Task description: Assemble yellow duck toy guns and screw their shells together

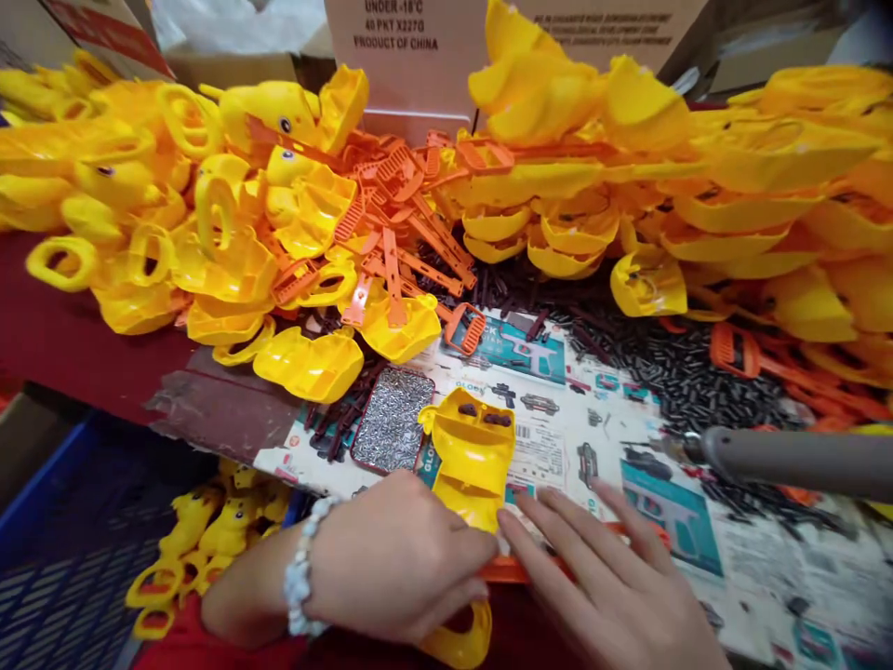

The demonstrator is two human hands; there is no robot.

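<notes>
In front of me a hollow yellow plastic toy half-shell (471, 456) lies open side up at the table's near edge, with small dark parts in its far end and a loop handle (460, 640) at its near end. My left hand (391, 558), with a beaded bracelet at the wrist, is closed around the lower part of the shell; its fingertips are partly hidden. My right hand (606, 586) has its fingers stretched and spread beside the shell, over an orange plastic strip (508, 569). Whether the strip sits in the shell is hidden.
Yellow shells (307, 363) and orange ratchet-like strips (391, 270) pile up behind. Small black pins (684, 372) are heaped at right near a grey cylindrical screwdriver (781, 462). A tray of tiny metal screws (394, 419) lies left of the shell. A blue crate (62, 521) holds yellow toys (223, 521).
</notes>
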